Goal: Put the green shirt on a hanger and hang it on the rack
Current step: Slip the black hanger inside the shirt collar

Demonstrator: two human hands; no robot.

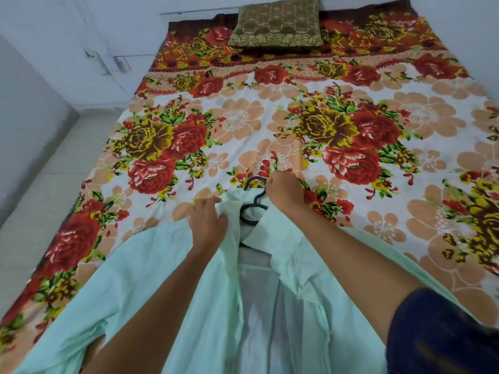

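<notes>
A: shirt status?
B: pale mint-green cotton shirt [167, 292] lies open, front up, on the bed with the red-and-peach floral sheet [337, 136], near edge, collar pointing toward the far end.
A: hanger?
B: black plastic hanger [249, 209] is inside the collar opening. Hook sticks out past the collar onto the sheet; the hanger's arms are hidden under fabric.
A: hands?
B: left hand [209, 222] lies on the left collar/placket, fingers bent into the cloth, thumb out to the right. Looks like it's gripping the fabric. Right hand [283, 191] sits at the hanger hook and right collar side, fingers curled under. Can't tell whether it's holding hook, cloth, or both.
A: anything else?
B: brown-and-gold patterned cushion [276, 22] at the head of the bed, well apart from the shirt. Dark blue sleeve [437, 333] bottom right.
</notes>
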